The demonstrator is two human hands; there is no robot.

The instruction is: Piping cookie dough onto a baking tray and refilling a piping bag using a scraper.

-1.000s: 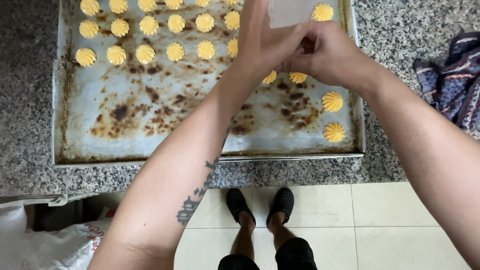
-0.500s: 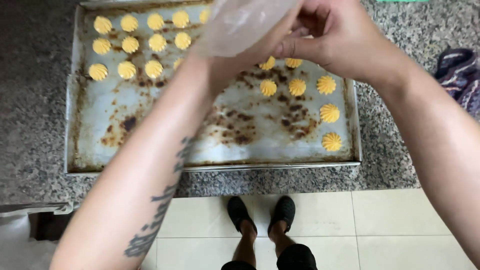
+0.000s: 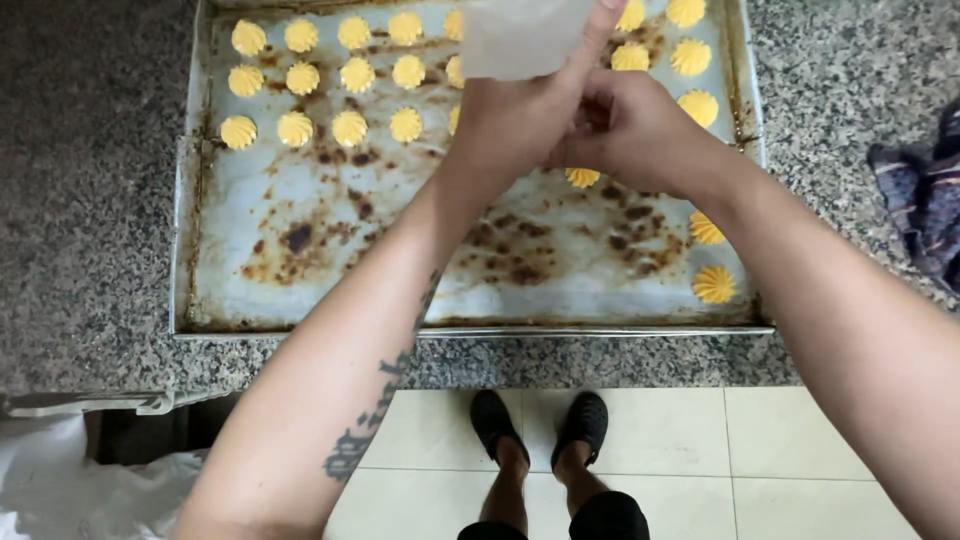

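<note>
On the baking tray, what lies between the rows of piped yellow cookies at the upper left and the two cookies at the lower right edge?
In the head view, only bare, brown-stained tray lies between the upper-left cookies and the lower-right cookies; both forearms cross above it.

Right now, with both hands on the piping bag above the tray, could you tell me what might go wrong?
1. The left hand and right hand hide the spot under the piping bag, so a new swirl may land on the dough swirl beside it.
2. The baking tray reaches the granite counter's front edge; a nudge could tip it.
</note>
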